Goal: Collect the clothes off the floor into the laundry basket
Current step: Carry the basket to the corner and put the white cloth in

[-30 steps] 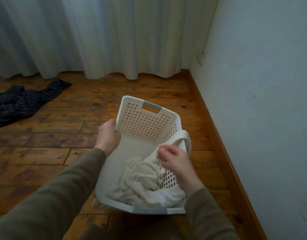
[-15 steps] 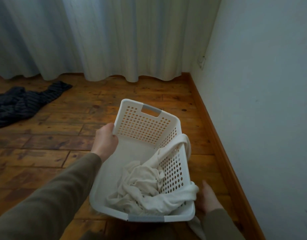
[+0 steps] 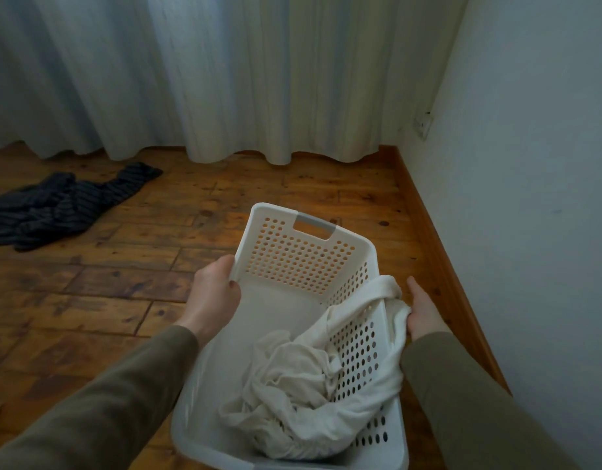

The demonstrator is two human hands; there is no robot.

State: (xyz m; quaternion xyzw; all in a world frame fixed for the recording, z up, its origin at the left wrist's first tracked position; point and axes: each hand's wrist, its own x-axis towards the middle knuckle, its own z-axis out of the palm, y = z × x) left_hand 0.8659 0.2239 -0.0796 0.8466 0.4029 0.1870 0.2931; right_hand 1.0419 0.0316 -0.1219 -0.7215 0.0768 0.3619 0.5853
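Observation:
A white perforated laundry basket (image 3: 303, 256) is held in front of me over the wooden floor. My left hand (image 3: 214, 293) grips its left rim. A crumpled white garment (image 3: 292, 388) lies inside, with part of it draped over the right wall. My right hand (image 3: 423, 313) is outside that wall, its fingers closed on the overhanging white cloth. A dark striped garment (image 3: 58, 205) lies spread on the floor at the far left.
Long pale curtains (image 3: 224, 79) hang along the back, reaching the floor. A white wall (image 3: 530, 198) with a wooden skirting board (image 3: 438, 252) runs close on the right. A wall socket (image 3: 422, 123) sits near the corner.
My right hand left the cloth inside the basket, dropped low outside its right wall, then rose to take hold of the overhanging cloth. The basket has shifted slightly.

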